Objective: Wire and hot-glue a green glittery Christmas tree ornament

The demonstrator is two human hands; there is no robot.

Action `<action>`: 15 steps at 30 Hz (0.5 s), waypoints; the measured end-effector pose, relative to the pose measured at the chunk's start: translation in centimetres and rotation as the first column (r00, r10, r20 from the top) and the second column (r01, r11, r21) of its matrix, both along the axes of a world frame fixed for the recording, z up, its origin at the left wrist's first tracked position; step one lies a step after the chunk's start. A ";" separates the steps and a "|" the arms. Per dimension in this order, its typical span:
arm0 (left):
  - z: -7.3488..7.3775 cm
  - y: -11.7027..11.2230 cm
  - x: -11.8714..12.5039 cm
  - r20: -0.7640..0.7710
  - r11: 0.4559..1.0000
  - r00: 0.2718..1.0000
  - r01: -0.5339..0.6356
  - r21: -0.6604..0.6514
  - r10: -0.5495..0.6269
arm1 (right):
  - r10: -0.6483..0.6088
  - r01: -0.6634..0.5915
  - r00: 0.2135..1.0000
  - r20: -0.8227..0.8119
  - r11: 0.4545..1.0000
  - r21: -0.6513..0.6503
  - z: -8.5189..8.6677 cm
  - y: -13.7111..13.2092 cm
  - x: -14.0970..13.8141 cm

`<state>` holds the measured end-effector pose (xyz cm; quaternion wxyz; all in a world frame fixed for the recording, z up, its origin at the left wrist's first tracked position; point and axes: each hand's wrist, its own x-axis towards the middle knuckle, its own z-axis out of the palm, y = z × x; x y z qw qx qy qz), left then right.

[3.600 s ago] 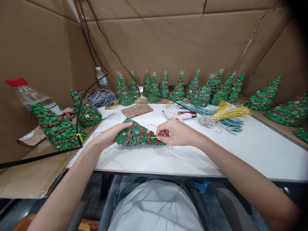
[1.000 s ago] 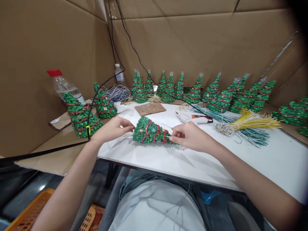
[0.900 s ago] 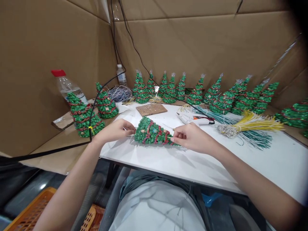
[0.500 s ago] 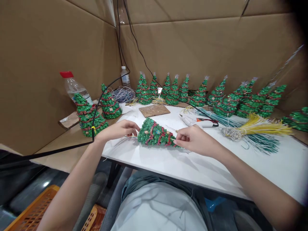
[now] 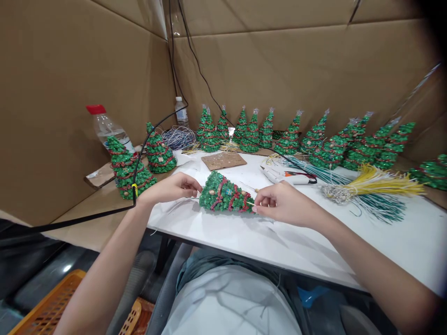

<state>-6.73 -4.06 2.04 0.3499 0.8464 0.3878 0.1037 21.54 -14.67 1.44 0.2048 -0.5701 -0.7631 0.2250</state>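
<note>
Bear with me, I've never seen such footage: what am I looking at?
No machine here: this is bare-handed work, seen from a camera worn on the head. On the white table, a decorated green tree lies on its side. The right hand pinches a thin pale strand near the tree's tip. The left hand is at the base; whether it grips the thin wires there is hard to tell. Farther back are a brown board, a yellow-and-white wire bundle and more trees.

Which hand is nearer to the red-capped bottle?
Left. The left hand is right of the bottle; the right hand is farther right, at the tip of the lying tree.
</note>
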 end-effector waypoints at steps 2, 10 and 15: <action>0.1 0.0 0.0 -0.004 1.000 1.000 -0.005 0.008 0.005 | 0.010 -0.010 1.000 0.006 1.000 0.001 0.3 -0.1 0.1; 0.5 -0.4 0.9 -0.132 0.986 0.983 0.137 0.099 -0.124 | -0.008 0.007 1.000 0.021 0.998 0.067 0.6 -0.2 0.0; 0.6 -0.5 1.6 -0.225 0.969 0.967 0.167 0.184 -0.123 | -0.021 0.009 0.997 0.069 0.986 0.167 0.1 0.1 -0.5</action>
